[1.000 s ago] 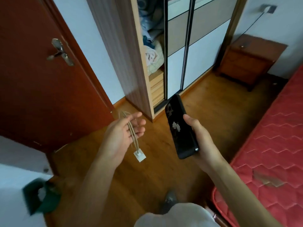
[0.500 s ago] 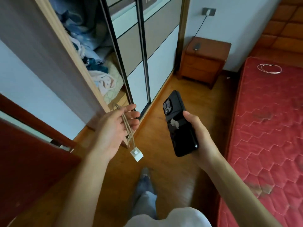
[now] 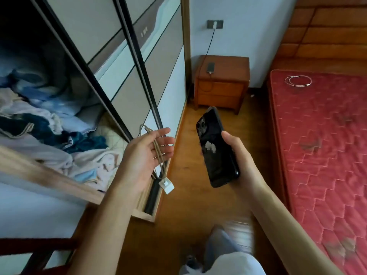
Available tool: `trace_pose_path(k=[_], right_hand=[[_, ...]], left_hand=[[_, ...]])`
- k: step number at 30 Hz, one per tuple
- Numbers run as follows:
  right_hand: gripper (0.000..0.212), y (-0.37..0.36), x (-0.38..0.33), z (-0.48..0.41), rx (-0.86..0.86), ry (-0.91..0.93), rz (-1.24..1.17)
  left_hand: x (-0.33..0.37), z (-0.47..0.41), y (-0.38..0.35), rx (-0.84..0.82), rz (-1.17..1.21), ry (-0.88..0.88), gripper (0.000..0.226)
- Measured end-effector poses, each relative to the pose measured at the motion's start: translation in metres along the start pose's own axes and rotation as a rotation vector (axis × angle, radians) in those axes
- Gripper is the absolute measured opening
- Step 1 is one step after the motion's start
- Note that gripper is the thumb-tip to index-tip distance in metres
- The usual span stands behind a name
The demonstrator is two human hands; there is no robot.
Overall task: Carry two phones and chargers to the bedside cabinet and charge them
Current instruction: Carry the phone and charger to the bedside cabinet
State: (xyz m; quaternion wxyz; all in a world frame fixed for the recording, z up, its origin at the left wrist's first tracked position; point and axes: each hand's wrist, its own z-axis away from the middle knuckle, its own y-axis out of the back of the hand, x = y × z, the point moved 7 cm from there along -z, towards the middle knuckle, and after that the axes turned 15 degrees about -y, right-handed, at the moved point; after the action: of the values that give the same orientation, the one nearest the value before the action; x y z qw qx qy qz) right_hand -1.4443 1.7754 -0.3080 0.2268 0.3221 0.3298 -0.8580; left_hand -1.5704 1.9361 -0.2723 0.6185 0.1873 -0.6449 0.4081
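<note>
Two hands are held out over the wooden floor (image 3: 198,205). The left hand (image 3: 147,155) is spread, its fingers nearly straight, and carries a folded tan cable (image 3: 157,151) that runs across them. The cable's white plug (image 3: 166,185) hangs just below the hand. The right hand (image 3: 241,163) grips a black phone (image 3: 215,149) by its edges, back to the camera and lenses at the top, tilted slightly left.

Ahead stands the bedside cabinet (image 3: 232,64), between the wardrobe (image 3: 139,66) and the bed (image 3: 321,145). A second phone (image 3: 211,66) lies on the cabinet top, with a dark lead (image 3: 209,44) running from it up to a wall socket (image 3: 215,24). A pale coiled cable (image 3: 297,80) lies on the red mattress near its head. Crumpled clothes (image 3: 49,139) fill the open wardrobe on the left.
</note>
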Motion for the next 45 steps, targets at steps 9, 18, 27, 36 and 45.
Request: trace_pose_path(k=[9, 18, 27, 36, 45], right_hand=[[0.058, 0.025, -0.093, -0.125, 0.043, 0.001, -0.005], [0.038, 0.063, -0.236, -0.236, 0.093, 0.005, -0.079], [0.063, 0.095, -0.337, -0.362, 0.141, 0.020, -0.120], [0.069, 0.102, -0.452, -0.504, 0.217, 0.059, -0.175], [0.058, 0.139, -0.539, -0.616, 0.253, 0.059, -0.198]], left_hand=[[-0.018, -0.178, -0.045, -0.074, -0.070, 0.036, 0.032], [-0.017, -0.351, -0.137, -0.148, -0.043, 0.077, 0.030], [-0.034, -0.524, -0.194, -0.231, -0.024, 0.119, 0.031], [-0.045, -0.716, -0.236, -0.287, 0.007, 0.233, 0.032], [-0.066, -0.859, -0.285, -0.280, 0.106, 0.331, 0.032]])
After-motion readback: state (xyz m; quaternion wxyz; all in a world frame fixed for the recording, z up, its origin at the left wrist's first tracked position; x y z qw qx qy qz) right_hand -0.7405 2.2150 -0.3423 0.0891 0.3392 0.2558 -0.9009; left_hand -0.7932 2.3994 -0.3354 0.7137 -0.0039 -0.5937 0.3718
